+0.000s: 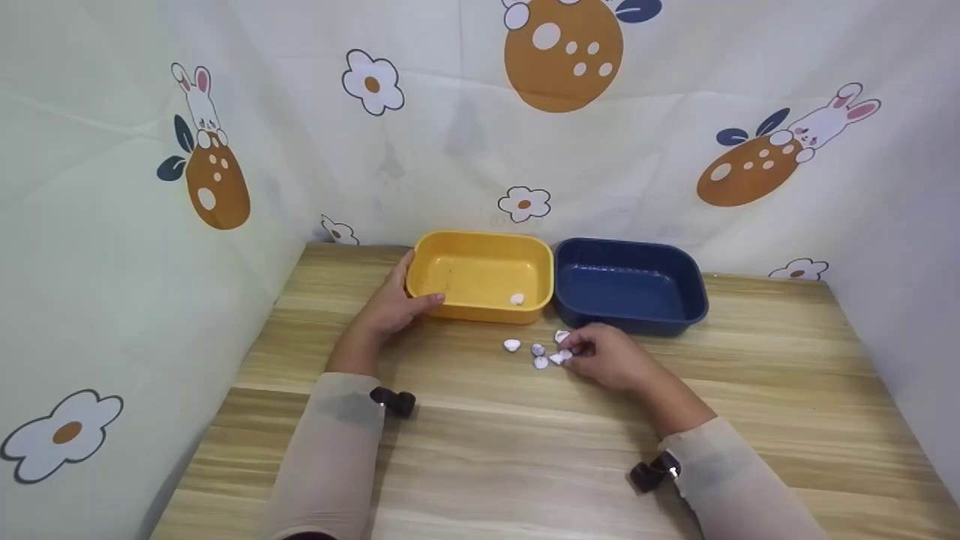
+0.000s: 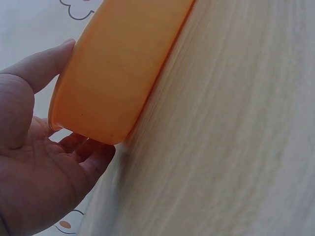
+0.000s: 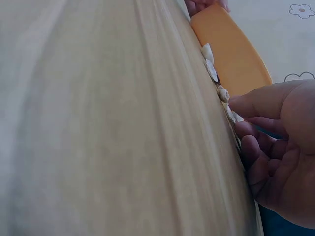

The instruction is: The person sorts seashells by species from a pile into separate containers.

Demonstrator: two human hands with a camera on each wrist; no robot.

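Note:
My left hand [image 1: 391,304] grips the left end of a yellow plastic tub [image 1: 480,315], thumb over the front rim and fingers around the far corner. In the left wrist view, fingertips [image 2: 106,155] reach under the tub's end. One white seashell [image 1: 517,299] lies inside the tub. My right hand [image 1: 613,358] is low over the table among several small white and greyish seashells [image 1: 541,362]. Its thumb and forefinger pinch a seashell [image 3: 235,116] at the right of this group, partly hidden by the fingers. Another seashell [image 1: 511,345] lies a little apart to the left.
A dark blue tub [image 1: 630,326] stands right beside the yellow one, just behind my right hand. Both tubs sit at the back of the wood-grain table [image 1: 480,465], close to a patterned cloth [image 1: 442,165] that hangs behind and along the sides.

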